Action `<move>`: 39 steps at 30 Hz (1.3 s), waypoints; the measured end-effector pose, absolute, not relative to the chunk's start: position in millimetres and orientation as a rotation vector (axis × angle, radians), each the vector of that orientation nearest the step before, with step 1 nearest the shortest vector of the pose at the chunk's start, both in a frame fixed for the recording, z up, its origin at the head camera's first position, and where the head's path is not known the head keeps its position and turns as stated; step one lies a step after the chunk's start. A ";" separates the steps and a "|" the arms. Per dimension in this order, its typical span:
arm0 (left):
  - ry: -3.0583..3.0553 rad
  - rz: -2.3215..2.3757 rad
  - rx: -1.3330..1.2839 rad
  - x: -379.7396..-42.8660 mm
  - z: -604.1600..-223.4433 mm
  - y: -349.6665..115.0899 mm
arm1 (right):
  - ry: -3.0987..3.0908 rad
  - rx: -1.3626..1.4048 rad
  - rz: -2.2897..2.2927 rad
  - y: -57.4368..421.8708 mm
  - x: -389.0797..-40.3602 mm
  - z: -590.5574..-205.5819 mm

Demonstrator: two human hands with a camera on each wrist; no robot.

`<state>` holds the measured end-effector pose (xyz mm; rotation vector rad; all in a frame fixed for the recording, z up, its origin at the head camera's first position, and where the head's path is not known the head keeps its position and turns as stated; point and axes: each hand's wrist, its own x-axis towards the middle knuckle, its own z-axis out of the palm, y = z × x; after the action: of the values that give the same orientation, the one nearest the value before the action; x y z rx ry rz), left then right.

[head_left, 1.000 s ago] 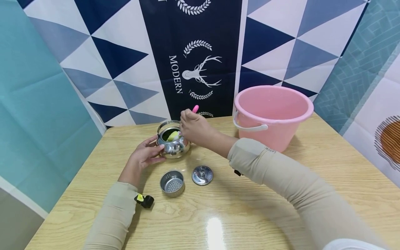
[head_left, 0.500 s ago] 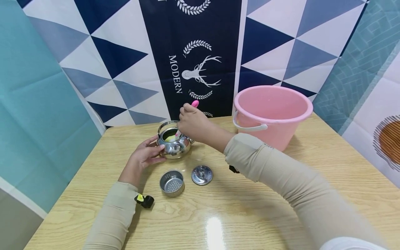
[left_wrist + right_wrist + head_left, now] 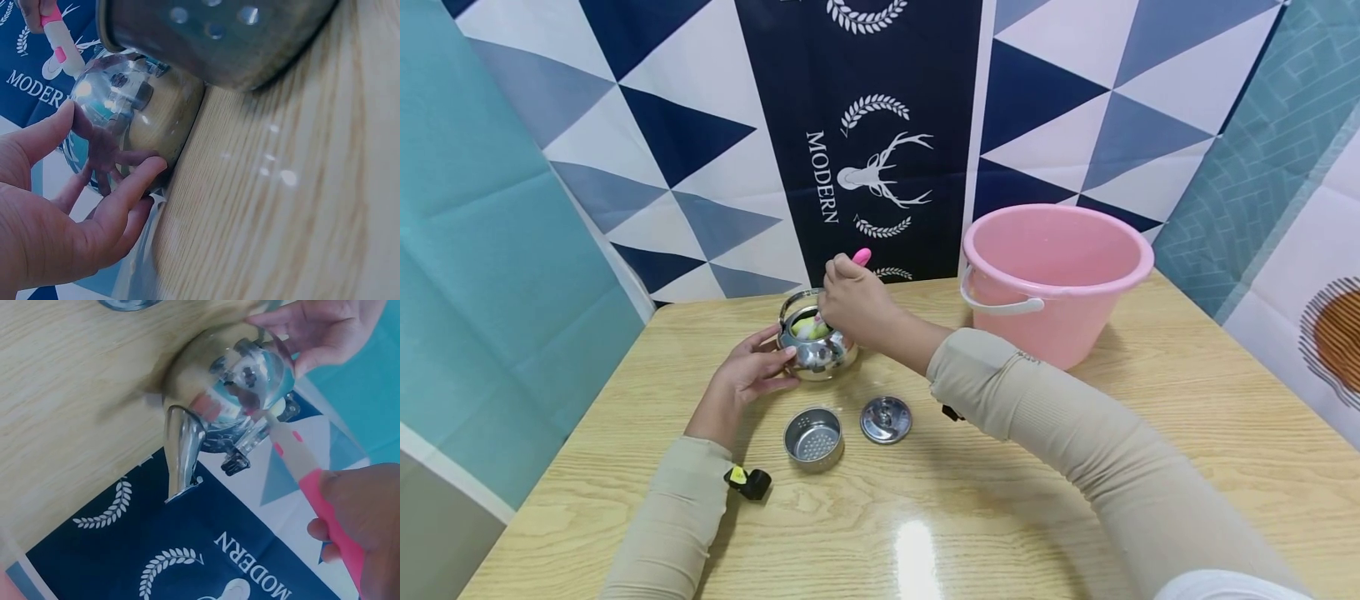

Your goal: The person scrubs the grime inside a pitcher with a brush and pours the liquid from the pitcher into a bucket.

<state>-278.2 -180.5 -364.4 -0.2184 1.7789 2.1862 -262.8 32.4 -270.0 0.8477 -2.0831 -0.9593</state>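
Observation:
A shiny steel teapot (image 3: 822, 360) stands on the table with its mouth uncovered and its hoop handle raised. My left hand (image 3: 751, 368) holds it from the left, thumb near the top and fingers curved along its belly. With my right hand (image 3: 859, 302) I grip the pink and white handle (image 3: 334, 522) of a sponge brush, which slants down into the teapot's mouth. Its yellow and white sponge head (image 3: 811, 328) shows inside the opening. In the right wrist view the spout (image 3: 181, 456) points away from the left hand.
Nearer to me lie a perforated steel strainer basket (image 3: 815, 442) and the teapot's round lid (image 3: 886, 419). A big pink bucket (image 3: 1037, 337) with a white handle stands at the back right. Patterned cloth (image 3: 895, 50) hangs right behind the wooden table (image 3: 1000, 517).
My right hand shifts a little left with the brush. The sponge head sat deeper in the teapot half a second ago and now shows higher in the mouth. The left hand stays put.

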 end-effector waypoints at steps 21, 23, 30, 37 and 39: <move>1.782 2.187 -0.237 -276.9 -363.8 -180.1 | -2.261 0.965 -0.906 39.5 -264.4 -249.2; 1.786 2.184 -0.241 -277.0 -363.8 -180.0 | -2.278 0.964 -0.890 38.2 -264.3 -249.8; 1.794 2.175 -0.235 -276.3 -363.1 -179.6 | -2.313 0.937 -0.845 31.6 -264.2 -254.0; 1.782 2.179 -0.215 -275.4 -362.4 -180.0 | -2.247 0.938 -0.880 22.5 -264.3 -257.5; 1.774 2.181 -0.208 -275.6 -362.3 -179.6 | -2.207 0.934 -0.886 20.4 -264.5 -259.4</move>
<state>-275.6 -179.6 -362.3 -0.2080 1.7738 2.1807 -264.5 20.4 -259.4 0.9343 -2.2066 -0.8857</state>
